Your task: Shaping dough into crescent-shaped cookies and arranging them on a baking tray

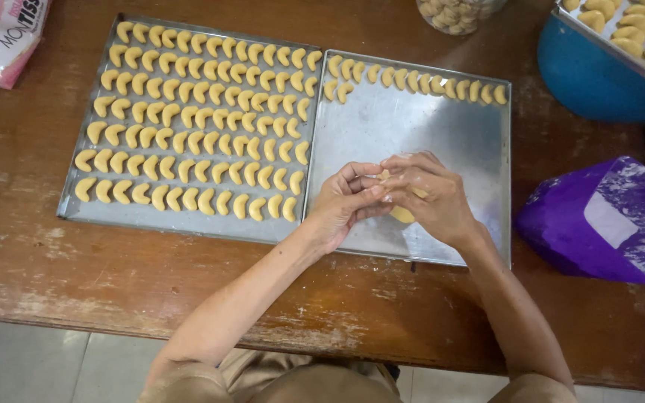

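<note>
Between hands, dough piece (pixel 402 214) mostly hidden

Soft, even daylight; pale glare on the right metal tray (pixel 442 127); faint shadows under the hands (pixel 393 198); sharp focus; slight edge distortion.

Two trays sit side by side on the table (pixel 54 261). The left tray (pixel 72 201) is filled with rows of crescent cookies (pixel 195 119); the right tray (pixel 479 186) carries one row along its far edge. Both hands meet above the right tray's near half, the left hand (pixel 345 201) touching the right hand (pixel 431 195), a dough piece (pixel 402 214) between them. A bowl (pixel 591 82) stands at the far right, a bag (pixel 606 220) in front of it.
</note>
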